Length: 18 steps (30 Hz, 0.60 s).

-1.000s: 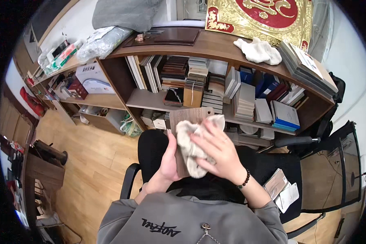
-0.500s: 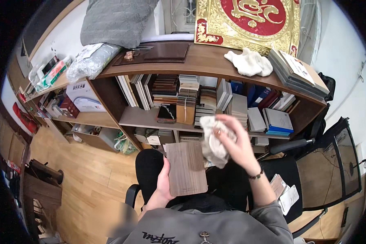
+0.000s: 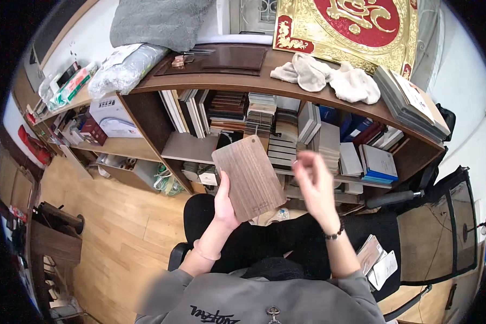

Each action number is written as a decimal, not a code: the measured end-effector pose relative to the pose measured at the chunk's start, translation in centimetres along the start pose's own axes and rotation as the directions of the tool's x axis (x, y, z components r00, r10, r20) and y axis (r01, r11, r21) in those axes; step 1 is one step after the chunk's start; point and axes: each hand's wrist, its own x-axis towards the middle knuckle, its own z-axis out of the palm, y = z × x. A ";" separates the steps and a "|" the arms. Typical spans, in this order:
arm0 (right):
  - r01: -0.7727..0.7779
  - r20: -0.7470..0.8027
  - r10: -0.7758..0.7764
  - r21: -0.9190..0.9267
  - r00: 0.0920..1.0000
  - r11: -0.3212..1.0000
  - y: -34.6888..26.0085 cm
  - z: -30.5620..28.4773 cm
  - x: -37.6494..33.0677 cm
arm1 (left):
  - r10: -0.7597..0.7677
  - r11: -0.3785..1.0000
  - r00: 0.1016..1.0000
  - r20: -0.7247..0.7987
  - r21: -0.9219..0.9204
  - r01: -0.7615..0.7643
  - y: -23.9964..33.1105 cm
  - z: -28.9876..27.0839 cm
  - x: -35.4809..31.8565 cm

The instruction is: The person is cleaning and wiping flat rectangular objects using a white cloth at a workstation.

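My left hand (image 3: 224, 201) grips a brown walnut-grain sample board (image 3: 248, 175) by its lower left edge and holds it upright, tilted a little, in front of the shelf. My right hand (image 3: 314, 183) hovers just right of the board with its fingers apart and nothing in it; it is blurred. A pale bit of cloth (image 3: 270, 217) shows below the board, over my lap. I am seated, with dark trousers.
A curved wooden shelf unit (image 3: 237, 83) holds stacked sample boards (image 3: 262, 113), books and folders (image 3: 378, 162). White cloths (image 3: 329, 75) lie on its top beside a gold and red panel (image 3: 351, 27). Small cards (image 3: 375, 259) rest on the seat at right. A black chair (image 3: 448, 227) stands at right.
My right hand had the pale cloth against the board, then lifted it away; now that hand is empty and open. The board has risen and turned toward the shelf.
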 end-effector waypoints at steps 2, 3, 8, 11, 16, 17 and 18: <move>-0.612 0.586 0.357 0.319 0.727 0.724 3.5 0.1 -2.6 | -0.021 1.000 0.999 0.028 -0.008 0.021 -1.2 -0.9 1.6; -0.618 0.581 0.365 0.322 0.727 0.718 4.5 0.4 -3.1 | -0.032 0.999 0.999 0.027 -0.005 0.033 -2.0 -1.6 2.4; -0.688 0.532 0.441 0.613 0.723 0.387 10.3 2.2 -2.2 | 0.139 0.800 0.990 -0.003 0.589 -0.110 -5.1 -6.3 5.4; -0.595 0.359 0.507 0.666 0.784 0.450 15.2 2.1 1.8 | 0.383 0.213 0.924 -0.004 0.973 -0.084 -5.9 -11.1 1.5; -0.618 0.276 0.606 0.626 0.746 0.475 23.7 4.1 9.8 | 0.194 -0.419 0.875 0.444 0.844 -0.335 -7.8 -10.4 -0.4; -0.612 0.247 0.640 0.657 0.727 0.441 24.9 5.0 11.0 | 0.196 -0.376 0.874 0.446 0.857 -0.353 -8.0 -10.2 -0.2; -0.605 0.242 0.636 0.659 0.733 0.446 26.2 5.4 12.0 | 0.197 -0.379 0.869 0.453 0.853 -0.359 -7.9 -10.2 0.1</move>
